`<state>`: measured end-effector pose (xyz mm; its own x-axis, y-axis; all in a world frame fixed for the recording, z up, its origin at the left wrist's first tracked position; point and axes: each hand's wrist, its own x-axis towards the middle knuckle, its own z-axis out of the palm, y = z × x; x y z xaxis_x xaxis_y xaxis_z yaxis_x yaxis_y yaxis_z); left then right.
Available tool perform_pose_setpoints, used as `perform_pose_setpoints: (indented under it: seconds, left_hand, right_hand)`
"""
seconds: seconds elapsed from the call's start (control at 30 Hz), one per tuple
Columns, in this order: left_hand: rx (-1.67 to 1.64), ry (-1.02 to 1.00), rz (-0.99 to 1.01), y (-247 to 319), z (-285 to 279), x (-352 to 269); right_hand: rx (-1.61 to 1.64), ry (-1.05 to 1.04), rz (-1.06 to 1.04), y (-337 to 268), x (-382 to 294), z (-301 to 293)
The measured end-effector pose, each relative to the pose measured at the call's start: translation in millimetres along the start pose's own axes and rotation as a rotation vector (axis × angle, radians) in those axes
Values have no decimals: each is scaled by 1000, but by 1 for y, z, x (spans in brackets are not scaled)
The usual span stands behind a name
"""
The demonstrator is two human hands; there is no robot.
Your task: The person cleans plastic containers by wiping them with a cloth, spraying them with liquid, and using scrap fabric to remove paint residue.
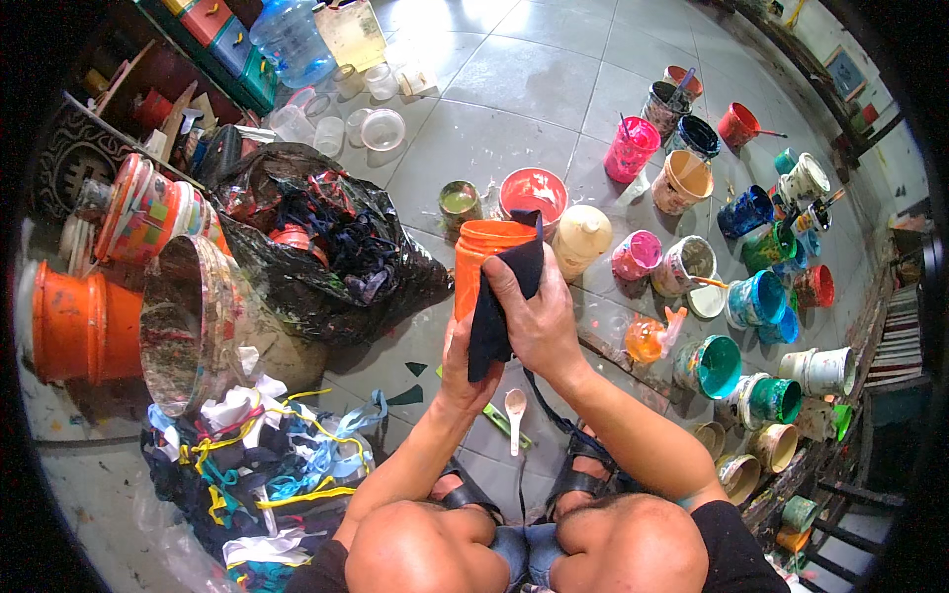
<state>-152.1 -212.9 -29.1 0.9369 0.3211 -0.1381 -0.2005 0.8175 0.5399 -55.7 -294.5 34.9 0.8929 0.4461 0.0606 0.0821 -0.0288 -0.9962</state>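
Note:
An orange plastic jar [474, 259] with a threaded, lidless mouth is held upright before me. My right hand [535, 315] presses a dark cloth [517, 278] against the jar's side, thumb and fingers around the fabric. Lower down, my left hand [468, 363] grips the jar and the cloth's lower part from beneath; most of its fingers are hidden. A dark strip trails from the cloth toward my feet. Just beyond the jar stand a pot with red paint [534, 196], a cream plastic bottle [583, 236] and a small pot of green paint [460, 199].
Several paint pots stand at right, including a teal one [718, 367]. A black plastic bag [356, 259] of scraps, a large paint-stained tub [222, 319] and a heap of fabric scraps [274, 445] lie at left. A white spoon [514, 422] rests on the tiles between my feet.

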Motion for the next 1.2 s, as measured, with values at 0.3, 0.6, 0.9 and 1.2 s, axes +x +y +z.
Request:
perform_pose_setpoints:
  seconds: [0.3, 0.6, 0.9, 1.2]
  left_hand:
    - [630, 28, 248, 21, 27, 17]
    - [562, 6, 329, 0, 24, 21]
    - [390, -77, 159, -5, 6, 23]
    - [255, -217, -133, -2, -23, 18]
  right_hand:
    - [-223, 146, -335, 35, -16, 0]
    - [-3, 143, -136, 9, -17, -9]
    - [-115, 117, -88, 55, -17, -24]
    - [173, 349, 64, 75, -4, -14]
